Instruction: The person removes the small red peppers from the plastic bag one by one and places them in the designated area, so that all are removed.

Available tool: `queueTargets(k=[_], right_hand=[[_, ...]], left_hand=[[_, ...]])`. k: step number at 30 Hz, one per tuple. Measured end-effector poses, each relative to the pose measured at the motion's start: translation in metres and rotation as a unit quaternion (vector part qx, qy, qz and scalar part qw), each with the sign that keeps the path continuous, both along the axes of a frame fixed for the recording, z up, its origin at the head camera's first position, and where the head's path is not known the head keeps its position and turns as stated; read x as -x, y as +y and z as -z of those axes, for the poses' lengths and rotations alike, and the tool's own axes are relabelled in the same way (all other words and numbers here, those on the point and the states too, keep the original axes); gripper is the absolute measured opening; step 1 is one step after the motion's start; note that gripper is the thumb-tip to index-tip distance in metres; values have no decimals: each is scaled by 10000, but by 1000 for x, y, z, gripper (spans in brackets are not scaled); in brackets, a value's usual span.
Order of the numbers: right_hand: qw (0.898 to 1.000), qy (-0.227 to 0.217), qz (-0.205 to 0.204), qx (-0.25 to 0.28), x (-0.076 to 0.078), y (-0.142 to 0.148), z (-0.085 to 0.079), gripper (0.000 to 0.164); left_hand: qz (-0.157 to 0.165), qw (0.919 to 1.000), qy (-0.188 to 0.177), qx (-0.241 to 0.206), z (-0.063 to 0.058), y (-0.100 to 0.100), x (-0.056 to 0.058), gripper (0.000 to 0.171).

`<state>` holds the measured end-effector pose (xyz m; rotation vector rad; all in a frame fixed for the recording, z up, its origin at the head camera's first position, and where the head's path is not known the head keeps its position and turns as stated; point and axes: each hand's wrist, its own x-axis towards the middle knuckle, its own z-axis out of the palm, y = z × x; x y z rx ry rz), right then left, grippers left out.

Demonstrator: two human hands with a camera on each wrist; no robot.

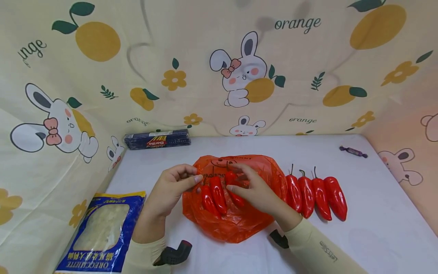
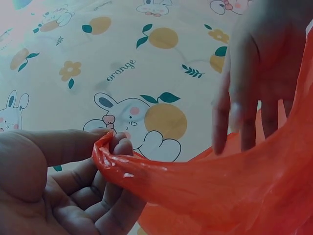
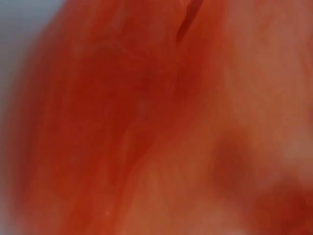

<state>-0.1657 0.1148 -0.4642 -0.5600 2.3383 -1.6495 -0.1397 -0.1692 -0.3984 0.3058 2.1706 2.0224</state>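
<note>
A left hand (image 1: 171, 188) pinches the left edge of a red bag (image 1: 236, 230), while a right hand (image 1: 254, 190), fingers fairly straight, nothing visibly grasped, hangs nearer the bag's rightmost pepper (image 1: 236, 199), which lies just beneath, lengthwise away from the person.

Even light fills the head view, where faint shadows cross the printed cloth (image 1: 202, 38) and glare spots the red peppers (image 1: 321, 196) at right; the left-wrist view runs dimmer, washed out upper left; the right-wrist view dissolves into red blur.
</note>
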Motion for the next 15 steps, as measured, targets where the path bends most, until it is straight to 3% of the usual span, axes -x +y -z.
queueTargets(k=[7, 12, 15], right_hand=[[9948, -152, 143, -994, 7, -17, -2, 67], [9862, -87, 326, -1623, 12, -24, 3, 67], [9793, -16, 228, -2010, 14, -26, 7, 65]], left_hand=[[-15, 10000, -29, -23, 0, 0, 0, 13], [32, 10000, -8, -23, 0, 0, 0, 13], [44, 10000, -18, -15, 1, 0, 0, 13]])
